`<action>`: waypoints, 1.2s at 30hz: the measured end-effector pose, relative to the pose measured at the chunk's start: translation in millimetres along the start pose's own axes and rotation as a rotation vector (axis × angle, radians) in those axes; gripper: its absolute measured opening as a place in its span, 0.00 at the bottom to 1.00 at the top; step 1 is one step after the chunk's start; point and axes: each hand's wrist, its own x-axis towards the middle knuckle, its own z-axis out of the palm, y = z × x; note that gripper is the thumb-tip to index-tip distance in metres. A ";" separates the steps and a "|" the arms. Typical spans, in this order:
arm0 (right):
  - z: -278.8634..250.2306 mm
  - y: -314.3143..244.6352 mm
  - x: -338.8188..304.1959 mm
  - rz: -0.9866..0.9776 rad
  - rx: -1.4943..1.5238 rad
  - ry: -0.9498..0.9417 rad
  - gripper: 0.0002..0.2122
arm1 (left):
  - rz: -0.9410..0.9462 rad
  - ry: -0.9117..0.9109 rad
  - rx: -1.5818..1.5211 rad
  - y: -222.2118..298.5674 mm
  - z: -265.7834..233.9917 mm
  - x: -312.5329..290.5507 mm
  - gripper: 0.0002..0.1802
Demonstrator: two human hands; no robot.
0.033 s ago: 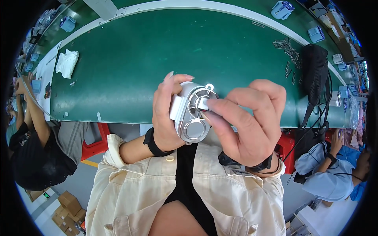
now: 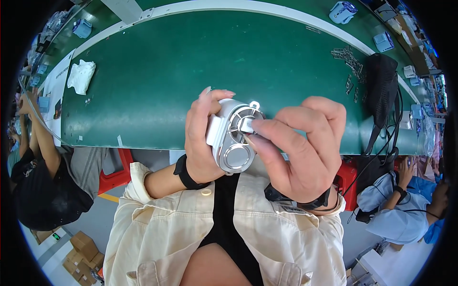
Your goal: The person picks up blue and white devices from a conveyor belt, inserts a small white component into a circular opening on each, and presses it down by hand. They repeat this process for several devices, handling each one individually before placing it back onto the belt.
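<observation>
My left hand (image 2: 199, 126) is wrapped round a white oval device (image 2: 217, 133) with a silver face, holding it up in front of my chest. On that face are a round spoked opening at the upper end and a shiny silver disc (image 2: 237, 157) at the lower end. A small loop sticks out at the top. My right hand (image 2: 307, 148) pinches a small white piece (image 2: 246, 125) between thumb and forefinger, against the middle of the spoked opening. The fingertips hide part of the opening, and I cannot tell whether the piece is attached.
The green worktable (image 2: 157, 86) stretches out beyond my hands. At its right lie a pile of small metal parts (image 2: 350, 62) and a black bag (image 2: 380, 81) with straps. A crumpled white bag (image 2: 81, 77) lies at left. Co-workers sit on both sides.
</observation>
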 end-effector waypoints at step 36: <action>52.0 371.0 136.8 0.643 -0.743 -0.150 0.30 | -0.345 0.500 -0.022 -26.7 -172.4 95.8 0.55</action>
